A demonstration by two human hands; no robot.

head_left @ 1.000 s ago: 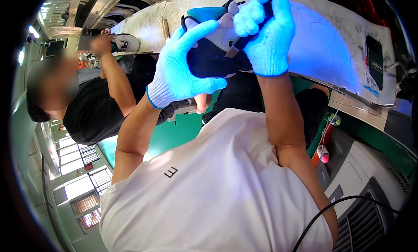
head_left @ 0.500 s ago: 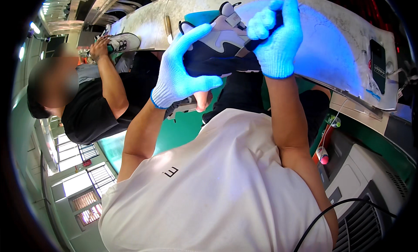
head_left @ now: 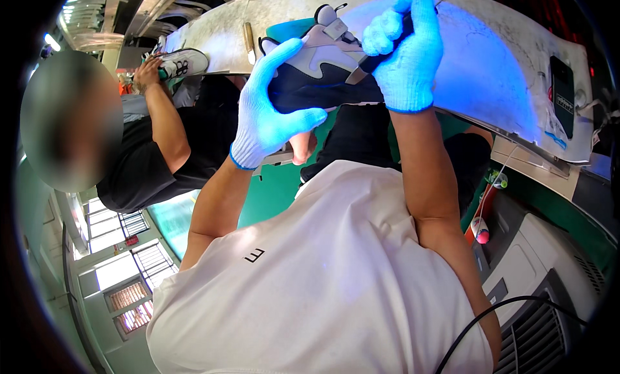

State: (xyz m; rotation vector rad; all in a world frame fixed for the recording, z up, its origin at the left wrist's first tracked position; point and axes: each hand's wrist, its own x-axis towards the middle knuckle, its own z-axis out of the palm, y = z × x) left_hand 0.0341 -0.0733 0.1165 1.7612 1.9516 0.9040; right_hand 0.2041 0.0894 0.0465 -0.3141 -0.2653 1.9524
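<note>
A dark navy and light grey sneaker [head_left: 323, 64] is held on its side above the bench's near edge. A teal piece [head_left: 287, 30] shows in its opening, perhaps a shoe last. My left hand [head_left: 265, 109], in a white knit glove, grips the sneaker at its left end, with fingers over the upper and thumb on the near side. In my gloved right hand [head_left: 410, 54] is a dark-handled tool with a flat, angled blade [head_left: 357, 75]. Its blade tip touches or lies very close to the sneaker's side, above the sole. Blue light falls on both gloves.
On the worn bench [head_left: 504, 57] lie a wooden-handled tool [head_left: 249, 41] and, at right, a black phone [head_left: 562, 93]. A co-worker [head_left: 155, 135] sits at left with a hand on another shoe [head_left: 184, 64]. A grey machine [head_left: 536, 264] and a black cable [head_left: 504, 301] are at lower right.
The sneaker and both hands have shifted slightly left, my right hand also a little upward. The tool's blade remains at the sneaker's side. The co-worker's head has moved.
</note>
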